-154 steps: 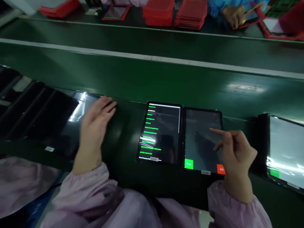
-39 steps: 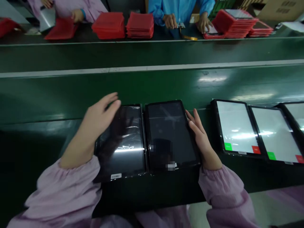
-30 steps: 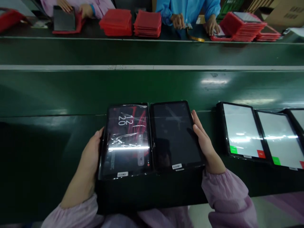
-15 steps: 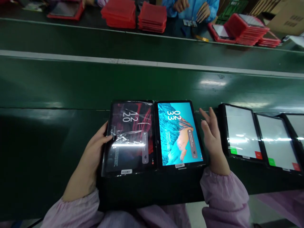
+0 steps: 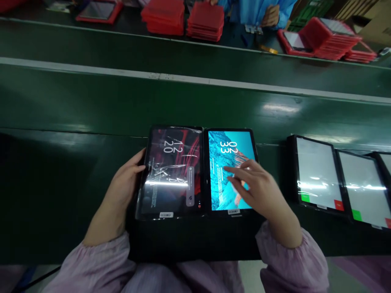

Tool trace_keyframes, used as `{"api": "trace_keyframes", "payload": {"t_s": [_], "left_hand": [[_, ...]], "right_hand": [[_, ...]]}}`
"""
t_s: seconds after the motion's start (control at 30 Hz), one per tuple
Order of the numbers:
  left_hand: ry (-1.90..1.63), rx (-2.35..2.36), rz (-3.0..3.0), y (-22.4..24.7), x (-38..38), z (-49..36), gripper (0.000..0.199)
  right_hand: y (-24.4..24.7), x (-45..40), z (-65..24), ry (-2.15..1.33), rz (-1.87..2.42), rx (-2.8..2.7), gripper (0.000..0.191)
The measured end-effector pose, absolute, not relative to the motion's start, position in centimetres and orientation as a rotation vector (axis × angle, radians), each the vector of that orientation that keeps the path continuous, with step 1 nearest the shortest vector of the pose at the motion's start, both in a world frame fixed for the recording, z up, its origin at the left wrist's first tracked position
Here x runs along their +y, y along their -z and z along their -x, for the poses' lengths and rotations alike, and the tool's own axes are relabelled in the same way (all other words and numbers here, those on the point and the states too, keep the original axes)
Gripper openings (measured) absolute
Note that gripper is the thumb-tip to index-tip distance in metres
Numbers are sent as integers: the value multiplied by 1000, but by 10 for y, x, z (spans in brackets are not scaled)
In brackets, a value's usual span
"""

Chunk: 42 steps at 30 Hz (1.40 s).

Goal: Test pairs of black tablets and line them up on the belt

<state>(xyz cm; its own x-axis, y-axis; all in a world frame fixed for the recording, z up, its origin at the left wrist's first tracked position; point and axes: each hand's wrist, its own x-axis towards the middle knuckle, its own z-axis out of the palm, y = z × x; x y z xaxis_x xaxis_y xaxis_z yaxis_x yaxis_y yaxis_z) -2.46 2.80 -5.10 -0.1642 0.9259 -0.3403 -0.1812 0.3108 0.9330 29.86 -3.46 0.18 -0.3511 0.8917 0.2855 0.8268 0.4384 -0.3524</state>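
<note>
Two tablets lie side by side in front of me. The left tablet (image 5: 175,162) has a dark red lock screen under wrinkled clear film and reads 12 20. On the right tablet (image 5: 216,140) a bright blue and orange lock screen reads 02 33. My left hand (image 5: 120,191) grips the left tablet's left edge, thumb at the front rim and the other fingers partly hidden. Over the right tablet's screen is my right hand (image 5: 259,187), fingers stretched out and apart, holding nothing. Whether its fingertips touch the glass I cannot tell.
To the right stand several tablets with white screens (image 5: 317,169) and green and red corner squares. Across the green bench (image 5: 131,99), stacks of red cases (image 5: 204,20) and open red cases (image 5: 332,40) sit near a person in blue (image 5: 247,12). A pale strip (image 5: 183,77) crosses the bench.
My right hand has moved left from beside the right tablet to over its screen. My left hand stays at the left tablet's edge. The view has shifted slightly.
</note>
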Motion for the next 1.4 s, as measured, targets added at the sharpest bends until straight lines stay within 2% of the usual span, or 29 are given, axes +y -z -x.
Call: {"api": "trace_keyframes", "payload": {"t_s": [0.13,0.3,0.4,0.6,0.9,1.2,1.3,1.4], "left_hand": [[-1044,1461,-819,43,28,17,73],[-646,1826,-1329,34,21,12,126],[-588,1884,-1526,23,13,15,143],[-475,1907,-1453,19,8,33,144],[-496,1840,-1377,32,-5,83,118],[-413,1787,-1324,28,-2,67,118],[-318,1726,-1447,39,-7,72,122],[-416,1639,-1715,55,-19,76,128]], "right_hand": [[-14,-46,-313,74,1715,-1976,45],[-22,-74,-309,-145,1675,-1848,40],[-23,-86,-303,-265,1707,-1882,42],[-26,-93,-299,-300,1600,-1961,38],[-33,-97,-298,-452,1502,-2022,32],[-35,-105,-303,-492,1484,-2013,31],[-31,-106,-305,-560,1512,-2072,29],[-23,-105,-308,-525,1626,-2049,28]]}}
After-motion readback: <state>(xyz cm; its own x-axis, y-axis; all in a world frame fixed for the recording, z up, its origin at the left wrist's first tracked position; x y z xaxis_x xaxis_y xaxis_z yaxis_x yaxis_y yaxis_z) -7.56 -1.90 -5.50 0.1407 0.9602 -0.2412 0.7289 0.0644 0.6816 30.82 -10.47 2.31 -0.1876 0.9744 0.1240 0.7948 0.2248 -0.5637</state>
